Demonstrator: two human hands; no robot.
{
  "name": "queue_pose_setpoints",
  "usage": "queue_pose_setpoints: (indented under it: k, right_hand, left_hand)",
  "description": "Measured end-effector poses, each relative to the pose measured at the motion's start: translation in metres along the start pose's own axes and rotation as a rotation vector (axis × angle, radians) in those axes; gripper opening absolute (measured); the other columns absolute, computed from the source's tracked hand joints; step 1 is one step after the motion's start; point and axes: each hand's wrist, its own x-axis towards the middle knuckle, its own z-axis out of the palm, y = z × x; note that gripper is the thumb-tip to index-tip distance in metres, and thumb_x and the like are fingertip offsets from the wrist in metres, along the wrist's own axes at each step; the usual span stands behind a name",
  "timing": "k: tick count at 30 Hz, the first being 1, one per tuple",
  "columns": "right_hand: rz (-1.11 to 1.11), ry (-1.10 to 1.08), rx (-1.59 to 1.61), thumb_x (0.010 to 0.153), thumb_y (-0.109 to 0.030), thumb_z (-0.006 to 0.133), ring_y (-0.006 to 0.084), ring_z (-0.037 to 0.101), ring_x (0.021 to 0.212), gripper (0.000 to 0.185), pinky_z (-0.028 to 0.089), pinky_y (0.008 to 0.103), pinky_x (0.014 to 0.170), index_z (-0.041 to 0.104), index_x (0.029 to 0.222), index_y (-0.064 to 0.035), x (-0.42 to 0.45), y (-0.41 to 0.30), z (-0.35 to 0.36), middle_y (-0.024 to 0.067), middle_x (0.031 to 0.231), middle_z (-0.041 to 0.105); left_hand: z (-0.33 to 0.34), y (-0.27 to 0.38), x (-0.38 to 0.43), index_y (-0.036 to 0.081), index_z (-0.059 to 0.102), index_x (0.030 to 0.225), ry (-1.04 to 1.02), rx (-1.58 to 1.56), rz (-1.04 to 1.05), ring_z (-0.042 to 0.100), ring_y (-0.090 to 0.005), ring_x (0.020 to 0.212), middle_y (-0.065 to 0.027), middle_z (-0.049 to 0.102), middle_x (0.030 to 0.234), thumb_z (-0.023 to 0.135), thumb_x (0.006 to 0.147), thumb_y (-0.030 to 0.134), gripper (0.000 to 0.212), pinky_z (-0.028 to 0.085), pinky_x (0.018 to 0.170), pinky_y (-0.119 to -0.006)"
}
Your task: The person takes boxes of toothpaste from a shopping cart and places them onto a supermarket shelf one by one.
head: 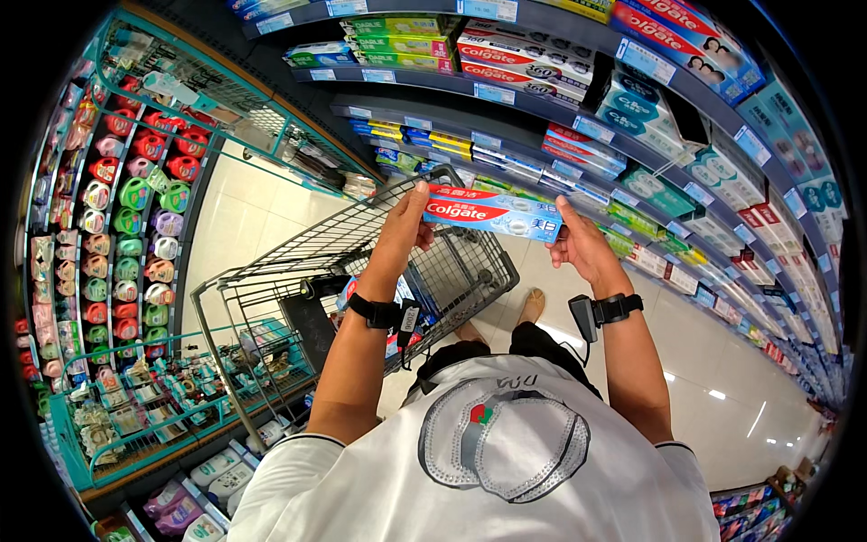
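Note:
Both hands hold a blue-and-red Colgate toothpaste box [493, 212] level in front of me, its printed face turned up. My left hand [404, 220] grips the left end, thumb on top. At the opposite end, my right hand [584, 238] pinches the box between thumb and fingers. Below and to the left stands a grey wire shopping cart [474, 261], with several boxes, partly hidden by my left forearm, lying inside it. Black straps with small devices circle both wrists.
Tiered shelves [440, 78] of boxed toothpaste curve around the front and right. Shelves of detergent bottles [129, 196] fill the left. Teal wire baskets [95, 433] hold small goods at lower left. Pale tiled floor [704, 400] shows at right. A phone-like device [677, 118] hangs before the right shelf.

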Motion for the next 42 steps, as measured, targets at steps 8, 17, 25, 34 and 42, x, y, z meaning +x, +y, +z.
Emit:
queue_pose_setpoints:
  k: [8,17,25,34,42]
  right_hand:
    - [0.032,-0.007,0.002,0.094,-0.067,0.052,0.0138,0.054,0.049,0.062,0.05,0.0308,0.046,0.06,0.088,-0.0055,0.001,0.003,-0.003,0.0059,0.07,0.057]
    - [-0.021,0.089,0.06,0.093,-0.061,0.059,0.0165,0.062,0.058,0.057,0.055,0.0315,0.053,0.06,0.097,-0.0042,0.01,0.012,-0.035,0.0072,0.073,0.06]
    - [-0.224,0.322,0.233,0.096,-0.038,0.066,0.0205,0.068,0.087,0.046,0.059,0.0328,0.078,0.057,0.112,0.0038,0.045,0.02,-0.098,0.0095,0.102,0.06]
    - [-0.274,0.442,0.295,0.098,-0.023,0.063,0.021,0.066,0.1,0.038,0.055,0.0321,0.089,0.058,0.121,0.0059,0.079,0.021,-0.159,0.0103,0.114,0.062]
    - [-0.321,0.4,0.248,0.098,-0.017,0.062,0.0187,0.066,0.098,0.029,0.054,0.0301,0.089,0.061,0.117,0.0046,0.105,0.003,-0.177,0.0083,0.106,0.065]
  left_hand:
    - [0.002,-0.002,0.005,0.006,0.063,0.107,0.009,0.025,0.005,0.051,-0.0083,0.054,-0.0007,0.054,0.072,0.05,0.097,0.064,0.06,0.041,0.048,-0.025]
    - [0.034,-0.004,0.035,0.003,0.062,0.124,-0.021,0.08,0.005,0.059,-0.0091,0.068,-0.0034,0.061,0.088,0.053,0.098,0.057,0.06,0.044,0.053,-0.023]
    - [0.101,-0.033,0.13,-0.001,0.054,0.129,-0.118,0.222,0.099,0.065,-0.0164,0.092,-0.0096,0.063,0.109,0.053,0.1,0.046,0.056,0.052,0.068,-0.028]
    - [0.173,-0.054,0.204,-0.001,0.055,0.132,-0.151,0.176,0.084,0.067,-0.0235,0.106,-0.0119,0.064,0.118,0.058,0.099,0.041,0.053,0.056,0.081,-0.034]
    - [0.183,-0.069,0.256,-0.001,0.061,0.114,-0.154,0.204,0.105,0.062,-0.0145,0.08,-0.0053,0.065,0.093,0.056,0.1,0.035,0.039,0.053,0.069,-0.029]
